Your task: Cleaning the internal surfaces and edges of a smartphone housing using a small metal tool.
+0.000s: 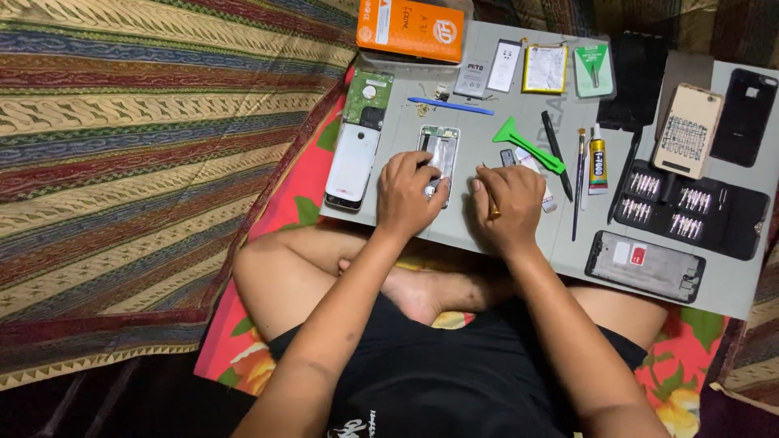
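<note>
An opened phone body with its back off lies on the grey work mat. My left hand rests on its lower end, fingers curled over it. My right hand sits just to the right on the mat, closed around a thin yellowish tool, its tip pointing toward the phone. I sit cross-legged with the mat in front of my knees.
Left of the phone lie a white back cover and a green circuit board. An orange box, a battery, green pry tool, glue tube, screwdriver bit case, phone frame and black phone surround them.
</note>
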